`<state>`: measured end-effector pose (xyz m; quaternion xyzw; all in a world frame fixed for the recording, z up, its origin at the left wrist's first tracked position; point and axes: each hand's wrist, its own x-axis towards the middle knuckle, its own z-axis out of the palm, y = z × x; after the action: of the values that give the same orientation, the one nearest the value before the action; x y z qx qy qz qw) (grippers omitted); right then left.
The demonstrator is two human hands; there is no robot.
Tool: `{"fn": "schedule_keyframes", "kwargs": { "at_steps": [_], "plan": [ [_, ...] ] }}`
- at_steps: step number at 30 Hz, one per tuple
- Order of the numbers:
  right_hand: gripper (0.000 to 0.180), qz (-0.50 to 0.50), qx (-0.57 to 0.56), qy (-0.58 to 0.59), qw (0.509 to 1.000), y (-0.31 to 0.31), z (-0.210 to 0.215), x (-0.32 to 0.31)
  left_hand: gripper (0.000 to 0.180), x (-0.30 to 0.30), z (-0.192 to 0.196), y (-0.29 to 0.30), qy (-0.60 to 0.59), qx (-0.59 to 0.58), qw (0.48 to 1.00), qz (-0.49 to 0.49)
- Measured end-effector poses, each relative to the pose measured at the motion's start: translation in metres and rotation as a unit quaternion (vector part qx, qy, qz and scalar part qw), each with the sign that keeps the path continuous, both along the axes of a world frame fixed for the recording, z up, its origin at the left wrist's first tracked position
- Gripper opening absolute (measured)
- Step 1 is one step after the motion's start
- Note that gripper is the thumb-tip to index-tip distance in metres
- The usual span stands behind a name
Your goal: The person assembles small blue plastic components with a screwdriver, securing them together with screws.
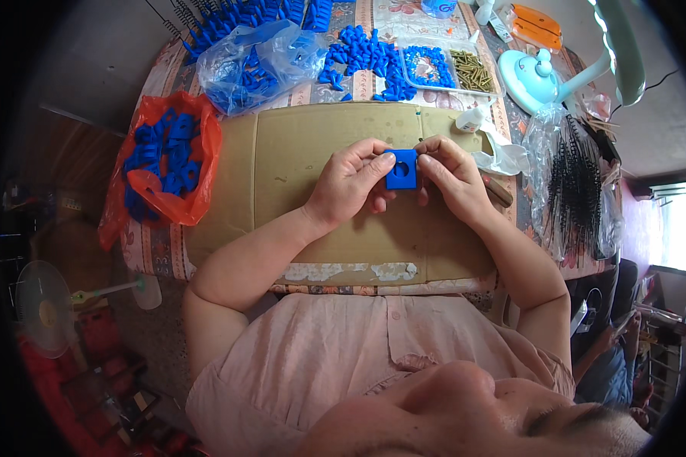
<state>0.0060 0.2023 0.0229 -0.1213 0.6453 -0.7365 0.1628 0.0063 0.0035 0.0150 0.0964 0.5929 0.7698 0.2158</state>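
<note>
**As the Left Hand (344, 185) and Right Hand (457, 175) Framed It, a Blue Plastic Block (402, 182) Sat Above the Cardboard (290, 164)**

Because the block was small, each hand appeared to use only its fingertips. The left hand was nearly closed, its thumb on the upper left corner and other fingers reaching behind; this probably kept the face with the round hole turned upward, in clear sight. The right hand was half curled, thumb and forefinger close together at the opposite edge; whether it pinched something tiny there could not be told. The block was right of the cardboard's centre, between the hands.

The cardboard presumably shielded the cloth-covered worktop (154, 257). Supplies ringed it, likely to leave the middle free within arm's reach: a red plastic bag (200, 199) of blue parts on the left, a clear plastic bag (286, 49) beyond, then loose blue pieces (364, 52). A clear tray (457, 90) kept brass-coloured pins (472, 72) apart from small blue bits (425, 62), perhaps against mixing. A pale turquoise lamp (533, 76) stood at the far right, its head arched high.

Of writing, little showed: a blue container (439, 7) at the upper edge bore a pale mark, cut off by the frame. The block's visible face showed no readable lettering.
</note>
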Motion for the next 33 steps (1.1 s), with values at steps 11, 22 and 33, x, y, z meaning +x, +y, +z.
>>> {"fn": "schedule_keyframes", "kwargs": {
  "at_steps": [11, 22, 33],
  "plan": [
    [0.015, 0.005, -0.015, 0.005, 1.0, 0.0029, -0.0033, -0.003, 0.023, -0.002, 0.0018, -0.0004, -0.006, 0.006, 1.0, 0.009],
    [0.014, 0.006, -0.025, 0.016, 1.0, 0.0008, -0.0046, -0.0018, 0.021, 0.0037, 0.0046, 0.0013, 0.036, -0.045, 0.998, -0.01],
    [0.013, 0.001, -0.025, 0.023, 0.999, -0.0006, -0.0064, -0.0001, 0.024, 0.0047, 0.005, 0.0, 0.031, -0.036, 0.999, -0.01]
  ]
}}
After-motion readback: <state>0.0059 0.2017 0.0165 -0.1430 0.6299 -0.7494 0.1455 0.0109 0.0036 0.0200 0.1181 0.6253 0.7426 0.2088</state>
